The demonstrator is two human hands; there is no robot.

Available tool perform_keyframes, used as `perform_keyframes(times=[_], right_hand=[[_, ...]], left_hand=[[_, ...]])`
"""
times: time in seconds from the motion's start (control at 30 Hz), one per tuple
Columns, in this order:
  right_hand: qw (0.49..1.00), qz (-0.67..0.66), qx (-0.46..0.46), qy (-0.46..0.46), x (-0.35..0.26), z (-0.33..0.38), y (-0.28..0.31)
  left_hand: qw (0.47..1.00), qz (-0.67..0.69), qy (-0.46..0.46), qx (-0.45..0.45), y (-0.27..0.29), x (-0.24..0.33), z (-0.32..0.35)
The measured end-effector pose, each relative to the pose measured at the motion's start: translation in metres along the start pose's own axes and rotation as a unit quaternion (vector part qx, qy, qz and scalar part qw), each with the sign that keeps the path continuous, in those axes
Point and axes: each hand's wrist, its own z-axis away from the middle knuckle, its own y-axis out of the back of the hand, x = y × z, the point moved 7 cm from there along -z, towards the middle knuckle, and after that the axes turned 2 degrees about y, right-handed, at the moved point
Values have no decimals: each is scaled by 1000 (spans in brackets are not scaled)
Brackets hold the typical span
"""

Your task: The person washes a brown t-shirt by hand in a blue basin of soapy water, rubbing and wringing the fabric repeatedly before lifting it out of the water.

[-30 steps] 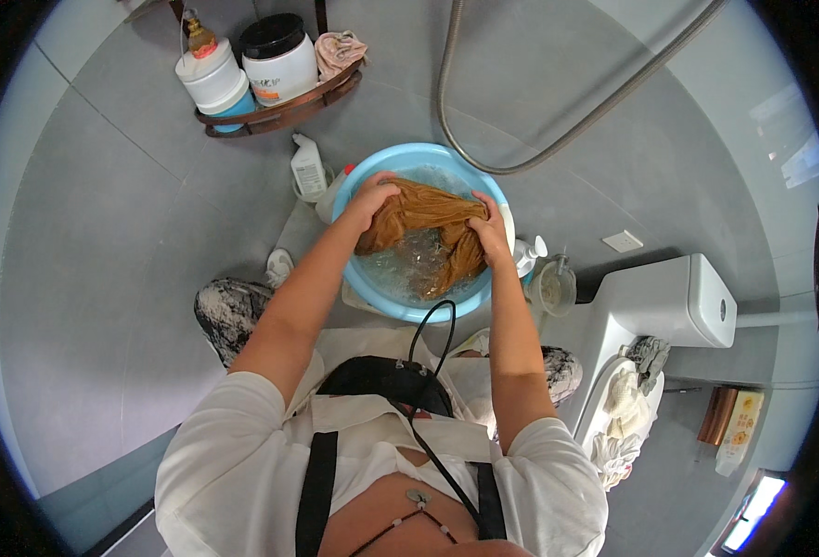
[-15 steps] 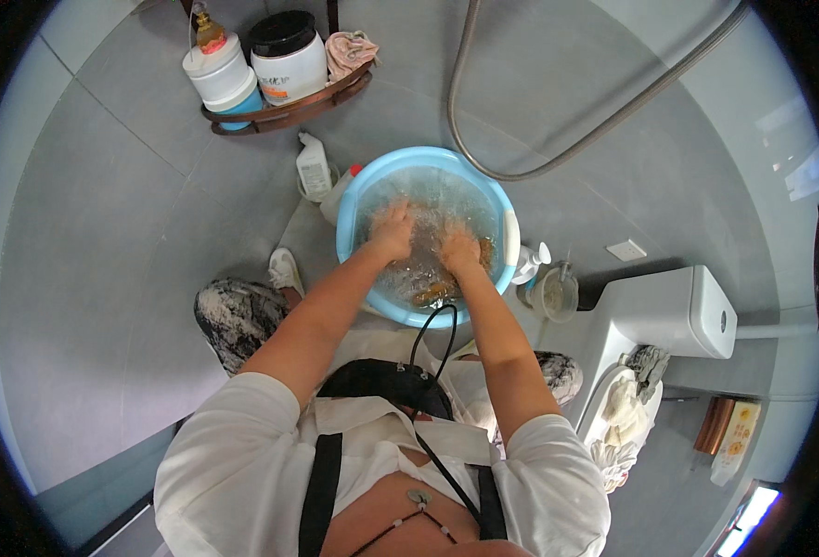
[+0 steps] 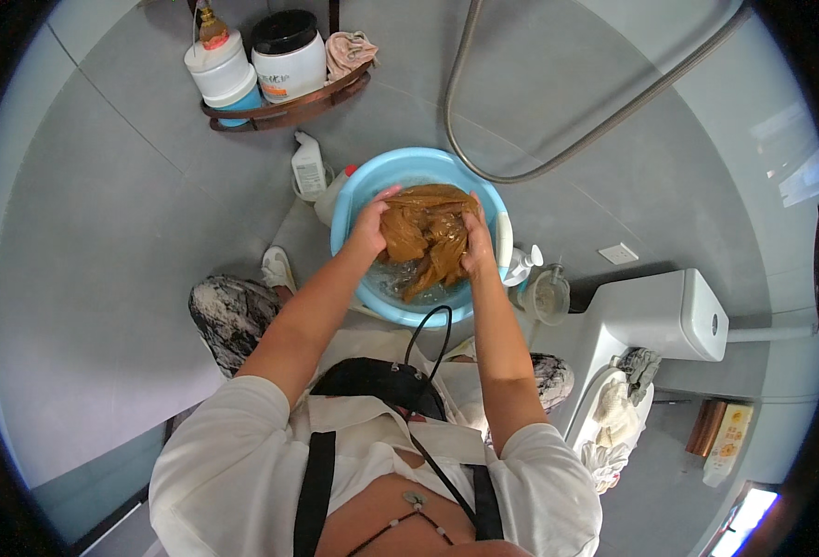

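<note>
Grey tiled wall and floor surround me, bent toward the rim of the view, and a metal shower hose (image 3: pixel 511 178) loops down just beyond the pale blue basin (image 3: pixel 341 223). That basin stands on the floor in front of me, with bubbly water (image 3: pixel 389 282) showing in its lower part. Inside it is the wet brown cloth (image 3: pixel 428 227), bunched up between my two hands, one end trailing down toward me at the water. My left hand (image 3: pixel 369 227) is closed on the cloth's left edge, fingertips near its upper corner; my right hand (image 3: pixel 476 243) clasps the opposite edge, close to the basin's right wall. Some of my fingers are hidden by the folds, so I cannot tell exactly how they bend.

Just left of the basin stand a white bottle (image 3: pixel 308 167) and a red-capped container (image 3: pixel 335 200). Beside its right rim are a white pump bottle (image 3: pixel 522 265) and a clear jug (image 3: pixel 550 295). Farther right, pale clothes (image 3: pixel 613 418) and a grey cloth (image 3: pixel 639 367) lie on the white toilet (image 3: pixel 646 306). Up on the left, a brown corner shelf (image 3: pixel 289 113) carries a black-lidded tub (image 3: pixel 290 70), a white-and-blue canister (image 3: pixel 222 72) and a folded pink cloth (image 3: pixel 350 51).
</note>
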Motion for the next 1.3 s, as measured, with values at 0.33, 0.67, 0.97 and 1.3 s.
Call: perform_keyframes(times=[0.33,0.67,0.97,1.3], right_hand=[[820,465,-127,309,-29,54,-82],[689,583,13,430,-31,61,-83],[813,489,142,281,-50,35,-41],[744,595,186,240,-68,8,33]], left_hand=[[992,-48,101,-57,-82,-6,37],[989,-96,95,-56,-77,-26,19],[947,-318,32,23,-62,-25,4],[789,-613,43,34,-18,44,-3]])
